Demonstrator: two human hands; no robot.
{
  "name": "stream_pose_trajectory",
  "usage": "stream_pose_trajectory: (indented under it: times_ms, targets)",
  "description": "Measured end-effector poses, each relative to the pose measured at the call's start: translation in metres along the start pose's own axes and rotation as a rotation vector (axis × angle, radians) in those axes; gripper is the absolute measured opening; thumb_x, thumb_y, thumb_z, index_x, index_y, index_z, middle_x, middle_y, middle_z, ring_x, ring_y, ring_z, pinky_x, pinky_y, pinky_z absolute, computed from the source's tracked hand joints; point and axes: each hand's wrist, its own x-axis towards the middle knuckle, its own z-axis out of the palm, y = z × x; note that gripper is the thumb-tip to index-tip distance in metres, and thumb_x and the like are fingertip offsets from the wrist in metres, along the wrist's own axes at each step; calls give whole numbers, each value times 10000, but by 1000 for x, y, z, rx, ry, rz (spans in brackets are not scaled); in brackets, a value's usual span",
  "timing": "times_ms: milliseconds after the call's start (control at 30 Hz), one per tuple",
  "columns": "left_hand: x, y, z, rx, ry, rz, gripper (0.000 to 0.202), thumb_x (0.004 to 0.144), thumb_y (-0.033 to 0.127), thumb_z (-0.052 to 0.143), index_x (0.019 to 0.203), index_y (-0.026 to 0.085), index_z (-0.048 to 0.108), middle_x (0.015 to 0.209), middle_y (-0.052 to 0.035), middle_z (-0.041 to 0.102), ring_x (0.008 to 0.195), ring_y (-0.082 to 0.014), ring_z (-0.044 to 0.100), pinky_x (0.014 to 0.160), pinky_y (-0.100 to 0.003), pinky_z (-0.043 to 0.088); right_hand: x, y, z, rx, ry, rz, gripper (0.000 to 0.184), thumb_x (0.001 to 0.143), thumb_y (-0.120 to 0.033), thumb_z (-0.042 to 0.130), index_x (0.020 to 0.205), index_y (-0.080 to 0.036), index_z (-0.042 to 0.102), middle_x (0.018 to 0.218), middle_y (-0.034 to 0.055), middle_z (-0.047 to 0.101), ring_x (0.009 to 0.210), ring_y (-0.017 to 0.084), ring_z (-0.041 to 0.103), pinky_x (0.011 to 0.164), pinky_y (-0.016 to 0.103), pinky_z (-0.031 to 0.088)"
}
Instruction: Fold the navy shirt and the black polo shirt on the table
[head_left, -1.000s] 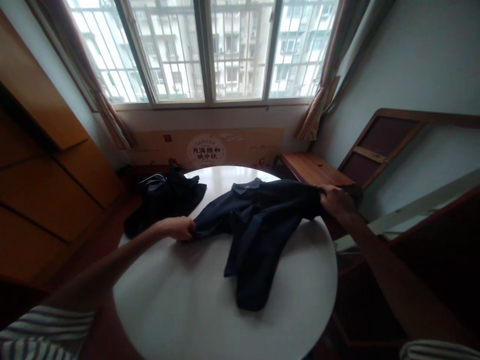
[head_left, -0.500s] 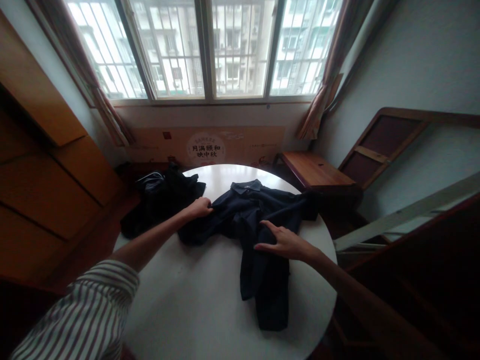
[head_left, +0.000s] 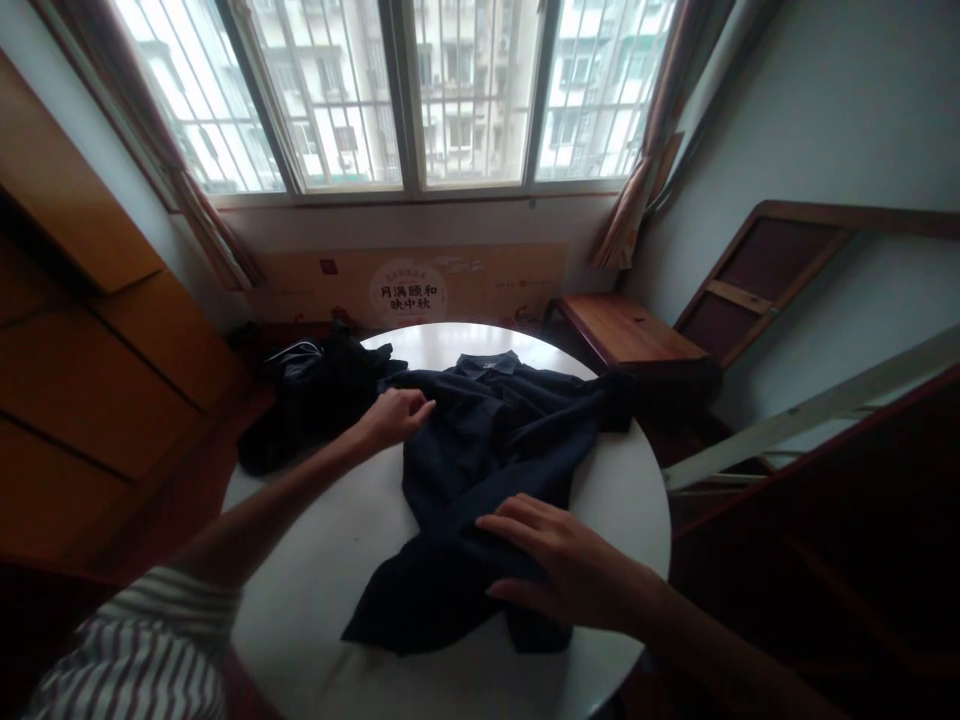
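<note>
A dark navy collared shirt (head_left: 480, 450) lies spread on a round white table (head_left: 315, 560), its collar toward the window. One lower part of it fans out to the left near the front. At the shirt's left shoulder is my left hand (head_left: 396, 415), fingers curled together in a pinch against the cloth; the exact grip is partly hidden. My right hand (head_left: 570, 565) hovers over or rests on the lower front of the shirt, thumb apart from the fingers, nothing gripped. Contact there is hard to judge.
A black heap of cloth or a bag (head_left: 307, 400) lies at the table's left edge. Beyond the table on the right stands a wooden chair (head_left: 637, 330). Wooden cabinets (head_left: 97, 390) line the left side, and a barred window (head_left: 405, 100) is ahead.
The lower part of the shirt has spread out toward the left and front. My right hand has moved nearer to me; my left hand stays near the left shoulder.
</note>
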Motion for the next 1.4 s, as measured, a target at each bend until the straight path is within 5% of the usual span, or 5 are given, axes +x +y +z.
stream_pose_trajectory:
  times_ms: [133, 233, 700, 1067, 1400]
  targets:
    - [-62, -10, 16, 45, -321, -42, 603, 929, 662, 425, 654, 176, 653, 541, -29, 614, 531, -171, 594, 526, -270, 370, -38, 20, 26, -135, -62, 230, 822, 692, -502, 834, 1363, -139, 530, 1247, 162, 583, 1127, 325, 545, 974, 522, 479]
    - [-94, -16, 30, 10, -452, -112, 658, 869, 748, 430, 626, 179, 655, 555, -37, 640, 530, -175, 602, 516, -265, 357, -55, 28, 41, -132, -114, 260, 496, 810, -258, 728, 1276, -150, 593, 1162, 134, 632, 1075, 298, 584, 945, 485, 500]
    - [-99, -14, 62, -68, -144, -43, 355, 916, 483, 506, 858, 185, 691, 741, -57, 714, 685, -201, 659, 654, -274, 416, -60, 19, 2, 59, 53, 118, 365, 945, -136, 448, 1237, -196, 658, 987, 103, 703, 832, 178, 689, 743, 269, 557]
    - [-137, -43, -25, 95, -290, -178, 238, 819, 374, 523, 695, 193, 614, 670, -25, 636, 622, -178, 577, 563, -264, 352, -113, 28, -68, 185, -152, 394, 245, 931, -299, 541, 1041, -254, 755, 947, 69, 739, 847, 202, 706, 748, 285, 581]
    - [41, -16, -12, 63, 3, -7, 224, 873, 298, 588, 886, 149, 755, 853, -79, 731, 815, -215, 673, 746, -293, 495, 35, 165, -84, 94, 55, 531, 472, 871, -553, 600, 936, -106, 739, 729, 65, 697, 627, 155, 630, 575, 254, 502]
